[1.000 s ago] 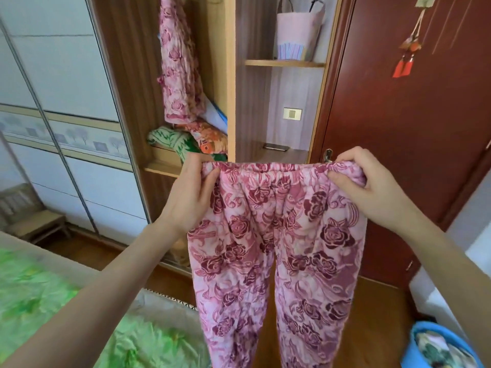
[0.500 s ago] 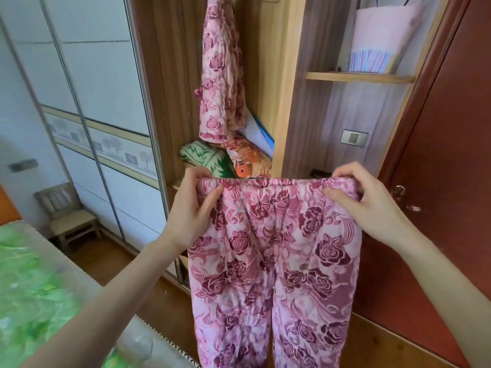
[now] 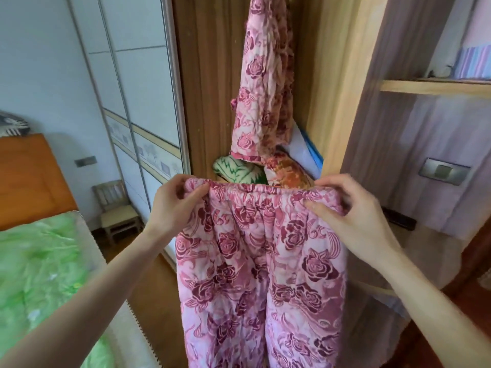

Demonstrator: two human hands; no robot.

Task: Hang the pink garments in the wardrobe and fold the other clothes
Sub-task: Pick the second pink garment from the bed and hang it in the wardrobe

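Pink rose-print trousers (image 3: 255, 261) hang in front of open wardrobe (image 3: 342, 75), spread by waistband. Your left hand (image 3: 172, 205) and right hand (image 3: 350, 211) each pinch one waistband end, fingers curled on cloth. Quilted, soft, likely light but bulky; elastic band looks like best hold. Wardrobe compartment holds hanging pink floral garment (image 3: 263, 83) above bundled green-white cloth (image 3: 233, 168) and orange cloth (image 3: 289, 173).

Your left hand (image 3: 174, 205) and right hand (image 3: 353, 211) are raised level, arms outstretched, fingers curled and thumbs pinching toward each other.
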